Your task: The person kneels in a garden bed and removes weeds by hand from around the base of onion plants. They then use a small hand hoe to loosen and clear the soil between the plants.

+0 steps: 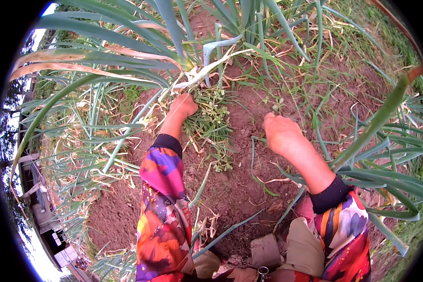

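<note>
My left hand (185, 105) is curled at the base of a large onion plant (188, 67), beside a heap of weeds and grass (209, 123). Its fingers are tucked underneath, so whatever they may hold is hidden. My right hand (283, 134) is bent into a loose fist low over the reddish-brown soil (246, 151). Its fingertips face down and away from view, and I cannot tell if they grip anything. A small leafy weed (277, 104) grows just beyond the right hand, with thin green grass (306, 88) around it.
Onion plants with long leaves stand on the left (95, 120) and right (391, 172). One thick stalk (373, 123) rises close to my right forearm. Between my knees is a grey block-like object (265, 250). A building (38, 197) shows at the far left.
</note>
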A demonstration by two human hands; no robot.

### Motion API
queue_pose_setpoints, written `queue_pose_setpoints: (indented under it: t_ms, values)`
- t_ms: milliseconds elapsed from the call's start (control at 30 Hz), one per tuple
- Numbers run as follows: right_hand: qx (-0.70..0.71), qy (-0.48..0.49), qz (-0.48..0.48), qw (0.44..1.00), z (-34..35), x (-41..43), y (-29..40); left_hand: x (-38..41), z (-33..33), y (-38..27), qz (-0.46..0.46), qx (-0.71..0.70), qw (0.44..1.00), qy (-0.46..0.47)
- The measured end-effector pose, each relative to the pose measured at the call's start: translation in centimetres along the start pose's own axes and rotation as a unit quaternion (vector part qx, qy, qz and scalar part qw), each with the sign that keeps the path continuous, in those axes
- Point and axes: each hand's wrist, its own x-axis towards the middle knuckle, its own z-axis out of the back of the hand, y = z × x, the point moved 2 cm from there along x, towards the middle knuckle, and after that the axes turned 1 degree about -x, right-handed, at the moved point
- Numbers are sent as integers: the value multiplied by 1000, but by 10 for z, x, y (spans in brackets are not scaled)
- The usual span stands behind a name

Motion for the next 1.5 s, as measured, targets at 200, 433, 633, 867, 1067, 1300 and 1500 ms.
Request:
queue_pose_setpoints:
  t_ms: [200, 433, 633, 867, 1067, 1300, 1500]
  values:
    - [3, 15, -16, 1000, 4, -2, 4, 14, -17, 14, -22, -4, 999, -47]
    - [-16, 34, -20, 999, 9, -6, 7, 17, -32, 22, -73, 15, 993, -90]
    - [-20, 20, -21, 999, 6, -5, 7, -14, -29, 13, -116, -46, 986, -109]
    - [-31, 19, -21, 999, 3, -4, 6, -96, -40, 13, -173, -44, 977, -120]
    - [-27, 23, -27, 999, 7, -8, 6, -199, -72, -5, -243, 55, 967, -48]
    - [-26, 33, -5, 999, 4, -1, 14, -168, -61, -53, -208, 7, 978, 10]
    - [-17, 34, -18, 999, 8, -6, 3, -59, -15, -79, -155, -56, 973, -162]
